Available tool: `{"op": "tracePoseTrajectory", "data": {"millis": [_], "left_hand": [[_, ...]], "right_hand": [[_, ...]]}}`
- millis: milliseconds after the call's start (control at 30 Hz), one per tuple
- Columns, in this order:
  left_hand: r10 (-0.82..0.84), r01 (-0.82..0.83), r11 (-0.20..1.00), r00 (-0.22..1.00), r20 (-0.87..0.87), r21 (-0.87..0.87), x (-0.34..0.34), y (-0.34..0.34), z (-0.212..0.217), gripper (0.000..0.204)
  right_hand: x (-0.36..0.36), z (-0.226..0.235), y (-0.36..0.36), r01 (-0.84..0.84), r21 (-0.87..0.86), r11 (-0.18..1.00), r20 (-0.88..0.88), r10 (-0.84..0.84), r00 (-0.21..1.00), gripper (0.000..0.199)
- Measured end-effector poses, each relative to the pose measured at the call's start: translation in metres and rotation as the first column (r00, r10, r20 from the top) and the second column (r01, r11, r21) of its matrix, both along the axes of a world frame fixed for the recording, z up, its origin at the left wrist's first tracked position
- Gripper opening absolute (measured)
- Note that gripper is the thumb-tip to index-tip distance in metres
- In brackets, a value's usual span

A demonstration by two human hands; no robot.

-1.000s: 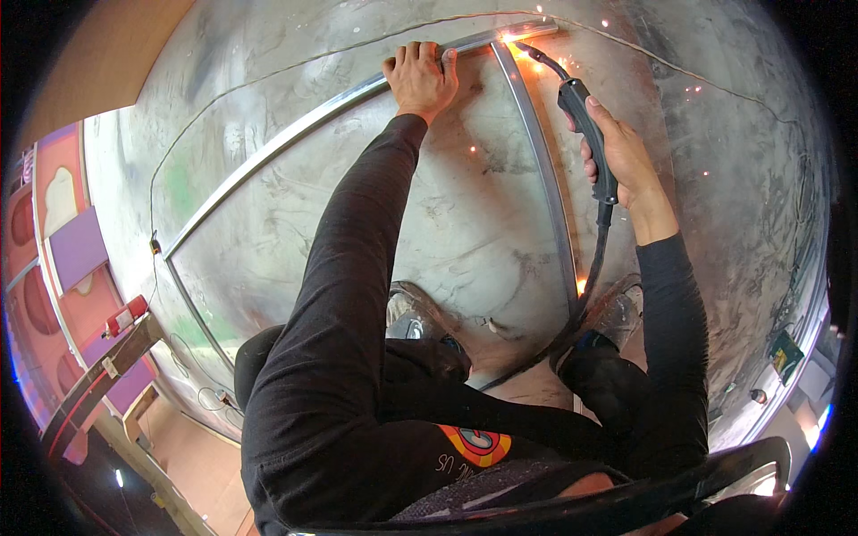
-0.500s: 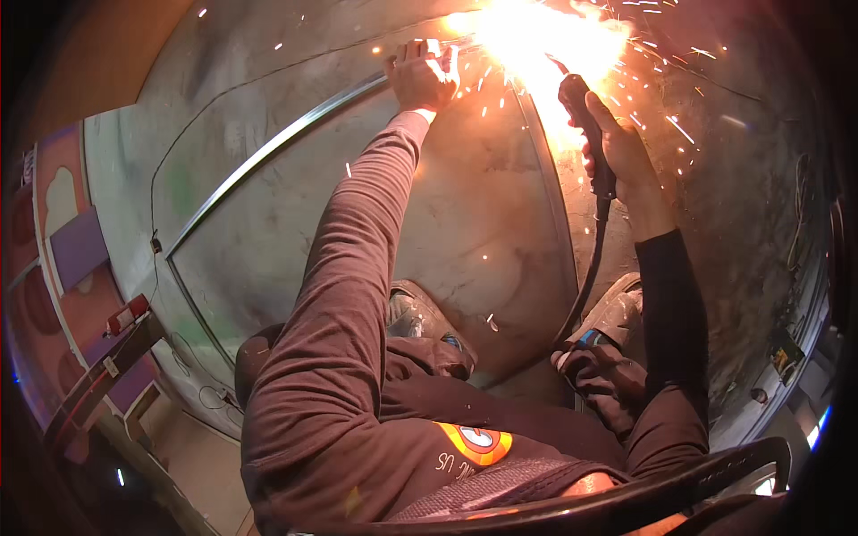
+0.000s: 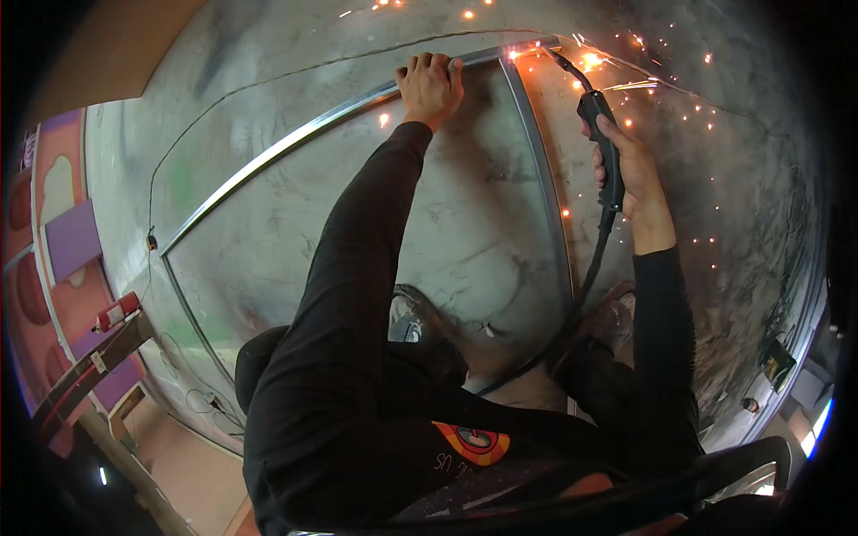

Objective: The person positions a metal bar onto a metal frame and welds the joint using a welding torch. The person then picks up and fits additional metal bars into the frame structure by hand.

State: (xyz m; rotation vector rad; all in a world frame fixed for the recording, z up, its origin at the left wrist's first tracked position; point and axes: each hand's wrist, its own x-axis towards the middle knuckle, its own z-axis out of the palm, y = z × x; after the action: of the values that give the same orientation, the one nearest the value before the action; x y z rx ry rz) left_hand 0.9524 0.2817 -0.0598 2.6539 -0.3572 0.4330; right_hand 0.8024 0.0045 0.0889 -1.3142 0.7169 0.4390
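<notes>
Our left grip (image 3: 431,94) is curled over the metal frame (image 3: 270,154) lying on the grey surface (image 3: 465,201), presumably to steady it; our right grip (image 3: 633,170) wraps round the welding torch (image 3: 611,174), well back from the nozzle (image 3: 565,63) (likely sparing us the sparks (image 3: 593,61)).

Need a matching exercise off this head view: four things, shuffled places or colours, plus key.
Things:
1. Welding torch
2. Long metal bar
3. Small cylinder
4. Dark sleeves

Places or colours:
A. Red
B. On both forearms
C. In the right hand
D. Under the left hand

Pairs: 1-C, 2-D, 3-A, 4-B
</notes>
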Motion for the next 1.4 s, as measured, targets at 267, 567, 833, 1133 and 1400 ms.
{"op": "tracePoseTrajectory", "data": {"millis": [267, 567, 833, 1133, 1400], "left_hand": [[0.018, -0.014, 0.999, 0.989, -0.146, 0.029, 0.003, 0.003, 0.011, 0.036], [0.009, 0.003, 0.997, 0.987, -0.158, 0.076, 0.002, 0.011, 0.009, 0.040], [-0.012, 0.022, 0.998, 0.985, -0.172, 0.056, -0.002, 0.018, 0.008, 0.037], [0.080, -0.075, 0.996, 0.992, -0.094, 0.053, -0.013, 0.053, 0.017, 0.039], [0.059, -0.062, 0.995, 0.998, -0.032, -0.079, -0.090, 0.024, 0.012, 0.046]], "right_hand": [[-0.004, 0.008, -0.002, 0.013, 0.140, 0.990, -0.007, -0.012, 1.000, 0.044], [-0.007, 0.015, 0.002, 0.036, 0.232, 0.972, 0.032, -0.045, 0.998, 0.049], [0.001, 0.020, 0.010, 0.020, 0.443, 0.896, 0.087, -0.065, 0.994, 0.054], [0.013, 0.035, 0.033, -0.155, 0.564, 0.811, 0.175, 0.066, 0.982, 0.060], [0.022, -0.010, 0.007, -0.262, -0.076, 0.962, 0.230, 0.272, 0.934, 0.041]]}}
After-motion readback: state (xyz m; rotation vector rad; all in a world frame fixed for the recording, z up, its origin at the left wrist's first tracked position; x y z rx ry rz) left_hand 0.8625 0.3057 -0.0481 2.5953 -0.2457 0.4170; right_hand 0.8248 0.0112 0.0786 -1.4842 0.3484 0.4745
